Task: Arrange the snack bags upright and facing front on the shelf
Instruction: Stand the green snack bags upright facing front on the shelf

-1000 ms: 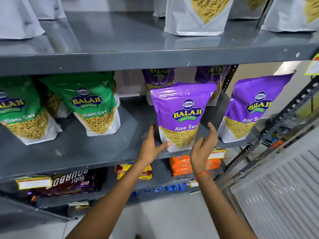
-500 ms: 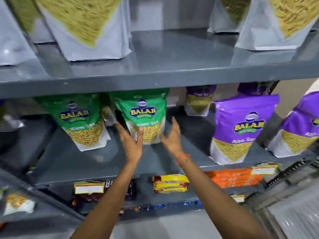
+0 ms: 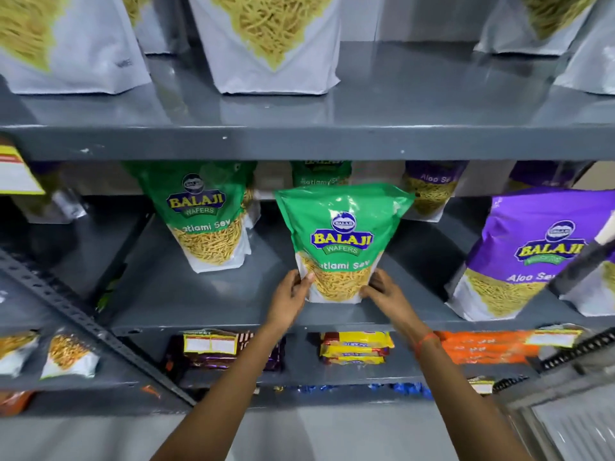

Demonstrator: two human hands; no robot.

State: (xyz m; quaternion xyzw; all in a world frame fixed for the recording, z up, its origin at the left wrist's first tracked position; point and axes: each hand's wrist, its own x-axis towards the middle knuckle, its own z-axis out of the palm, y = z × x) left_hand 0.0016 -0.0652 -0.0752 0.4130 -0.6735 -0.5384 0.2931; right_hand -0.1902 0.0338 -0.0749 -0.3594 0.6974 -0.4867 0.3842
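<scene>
A green Ratlami Sev bag (image 3: 341,227) stands upright near the front of the grey middle shelf (image 3: 206,307), label facing me. My left hand (image 3: 289,297) grips its lower left corner and my right hand (image 3: 382,294) grips its lower right corner. A second green bag (image 3: 203,214) stands to the left and further back. Another green bag (image 3: 321,174) is half hidden behind. A purple Aloo Sev bag (image 3: 529,251) stands at the right front, with a purple bag (image 3: 431,188) behind it.
The upper shelf (image 3: 399,104) carries several white-bottomed bags. Below, the lower shelf holds a dark biscuit pack (image 3: 213,351), yellow packs (image 3: 356,347) and orange packs (image 3: 482,347). A slotted upright (image 3: 83,324) slants across the left. A price tag (image 3: 16,174) hangs at far left.
My view and hands shifted left from the purple bag to the green one. Both hands, open half a second ago, now grip the green bag's lower corners, and it sits nearer the shelf front.
</scene>
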